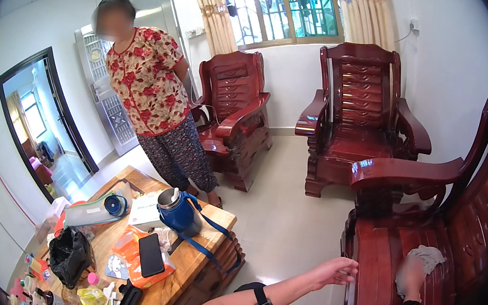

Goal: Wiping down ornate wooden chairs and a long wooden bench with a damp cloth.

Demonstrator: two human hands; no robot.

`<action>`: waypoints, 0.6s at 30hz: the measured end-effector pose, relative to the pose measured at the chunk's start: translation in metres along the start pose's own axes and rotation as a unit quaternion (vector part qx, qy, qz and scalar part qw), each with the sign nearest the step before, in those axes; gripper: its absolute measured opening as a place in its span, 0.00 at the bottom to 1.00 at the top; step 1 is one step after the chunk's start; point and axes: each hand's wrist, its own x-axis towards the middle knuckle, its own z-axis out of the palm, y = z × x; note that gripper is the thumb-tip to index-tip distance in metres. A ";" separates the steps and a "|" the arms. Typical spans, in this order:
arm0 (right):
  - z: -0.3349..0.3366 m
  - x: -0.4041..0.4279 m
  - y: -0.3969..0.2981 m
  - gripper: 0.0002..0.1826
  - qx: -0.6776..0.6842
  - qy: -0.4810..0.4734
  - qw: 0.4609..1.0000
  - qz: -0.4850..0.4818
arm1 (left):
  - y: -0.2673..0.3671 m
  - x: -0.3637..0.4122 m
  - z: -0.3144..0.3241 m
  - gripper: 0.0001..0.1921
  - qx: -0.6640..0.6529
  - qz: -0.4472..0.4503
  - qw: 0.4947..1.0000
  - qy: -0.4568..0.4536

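My right hand (pixel 411 275), blurred, presses on a crumpled light grey cloth (pixel 429 258) on the seat of a dark red wooden bench (pixel 374 276). A black strap with a small device circles that wrist. My left hand (pixel 335 272) hangs in the air beside the bench's front edge, fingers apart and holding nothing. A black device is strapped around my left forearm. Above the hands in the picture, the bench's curved wooden armrest (pixel 408 172) reaches out from its slatted back.
A cluttered wooden table (pixel 184 277) stands left, bearing a blue flask (pixel 180 215), a phone (pixel 151 255) and a black plastic bag (pixel 70 254). Beyond it stands a person (pixel 148 83) in a floral top. Two carved wooden armchairs (pixel 355 142) (pixel 235 106) stand by the wall.
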 end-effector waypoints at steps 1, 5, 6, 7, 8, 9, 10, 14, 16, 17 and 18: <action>0.001 0.001 0.002 0.31 0.000 0.005 1.000 0.001 | 0.000 -0.001 -0.004 0.18 0.005 0.004 1.000 0.011; -0.005 -0.008 -0.007 0.30 0.000 0.004 1.000 0.002 | -0.008 -0.002 -0.010 0.16 0.013 0.020 0.998 0.063; -0.001 -0.007 -0.003 0.30 -0.009 0.009 1.000 0.006 | -0.010 -0.001 -0.010 0.16 0.014 0.021 0.998 0.061; 0.001 -0.008 0.000 0.30 -0.017 0.015 1.000 0.010 | -0.013 0.000 -0.009 0.18 0.017 0.014 0.998 0.065; 0.000 -0.010 -0.001 0.30 -0.017 0.017 1.000 0.013 | -0.013 0.001 -0.009 0.19 0.022 0.006 0.997 0.070; -0.002 -0.015 -0.002 0.30 -0.022 0.016 1.000 0.012 | -0.015 0.002 -0.008 0.19 0.022 0.004 0.998 0.065; -0.003 -0.020 0.000 0.30 -0.028 0.015 0.999 0.013 | -0.018 0.004 -0.007 0.18 0.019 0.003 0.998 0.065; 0.023 -0.001 0.030 0.31 -0.065 0.019 0.998 -0.008 | -0.010 0.013 -0.003 0.16 0.003 0.049 0.997 0.060; 0.031 0.001 0.038 0.32 -0.045 0.026 0.997 -0.051 | 0.008 0.007 0.001 0.15 -0.019 0.088 0.992 0.088; 0.022 -0.008 0.016 0.33 -0.039 -0.004 0.998 -0.048 | 0.013 0.004 -0.008 0.14 -0.040 0.115 0.987 0.100; 0.014 -0.023 -0.004 0.33 -0.044 -0.009 0.997 -0.067 | 0.023 -0.004 -0.011 0.13 -0.073 0.151 0.982 0.083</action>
